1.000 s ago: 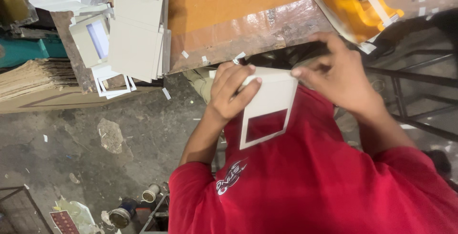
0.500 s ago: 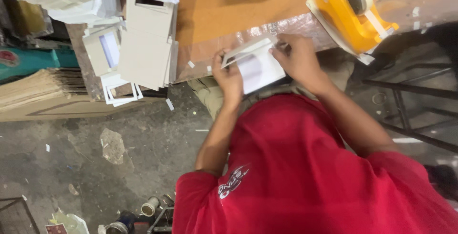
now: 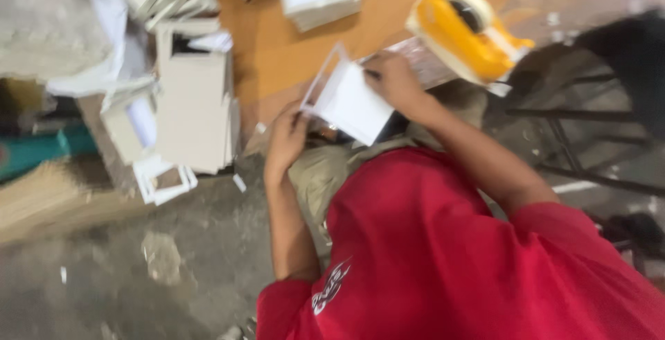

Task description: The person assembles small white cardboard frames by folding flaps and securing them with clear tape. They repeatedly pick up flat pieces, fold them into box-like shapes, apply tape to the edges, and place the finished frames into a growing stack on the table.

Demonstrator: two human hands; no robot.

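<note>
Surface: orange tabletop [image 3: 291, 42], tape dispenser [image 3: 471, 32] on it.
Left hand [image 3: 285, 142]: fingers pinch white frame piece [image 3: 350, 101], steadying its lower corner.
Right hand [image 3: 395, 84]: fingers grip frame's top edge beside dispenser.

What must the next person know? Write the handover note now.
Left hand: grips the white card at its lower left corner.
Right hand: grips the card's top edge.
Card: held tilted over the table edge.
Tape dispenser: on the table, right of the hands, untouched.
Board stack: left of the hands, loose frames below it.
Done or left: blur hides whether the card is taped.
</note>
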